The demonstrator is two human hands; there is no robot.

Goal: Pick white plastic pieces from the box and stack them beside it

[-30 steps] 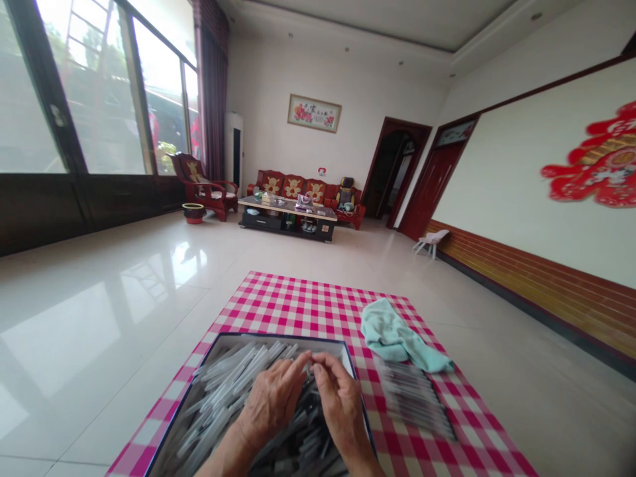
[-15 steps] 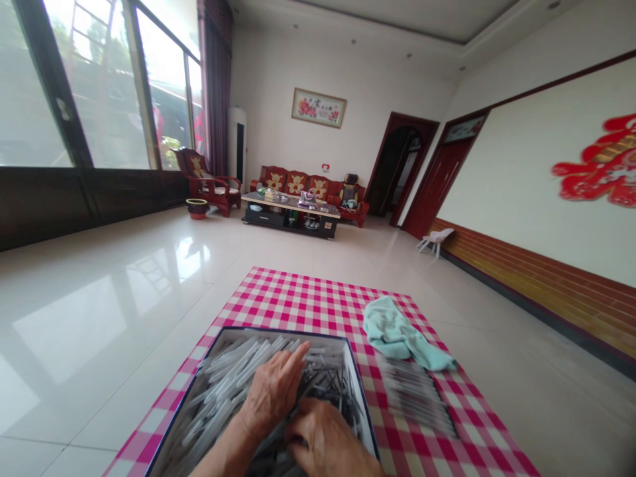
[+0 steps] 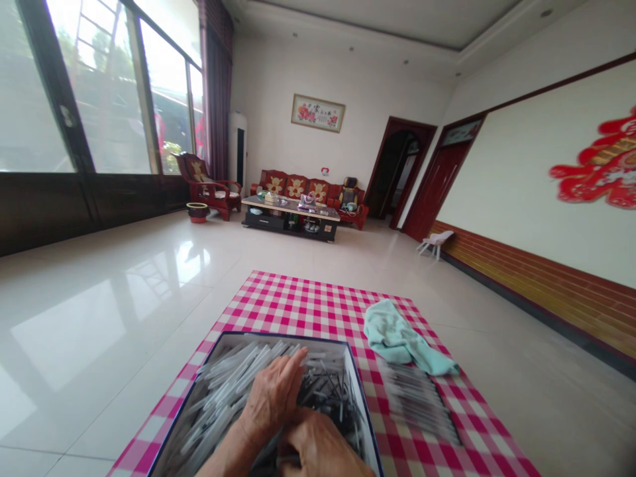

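A white box with a blue rim is filled with thin, clear, pen-like sticks; darker slim pieces lie in its right half. My left hand rests over the middle of the pile with its fingers stretched out, touching the sticks. Just below and to the right, my right hand is curled down into the box against the left one. Its fingertips are hidden, and what they grip cannot be made out.
Right of the box, a row of clear sticks with dark ends lies on the pink checked tablecloth. A mint-green cloth lies just beyond them. Farther off stand a low table, a wooden armchair and a small chair.
My right hand has shifted slightly left and down, closer to my left hand. The left hand stays nearly in place. The view has tilted a little.
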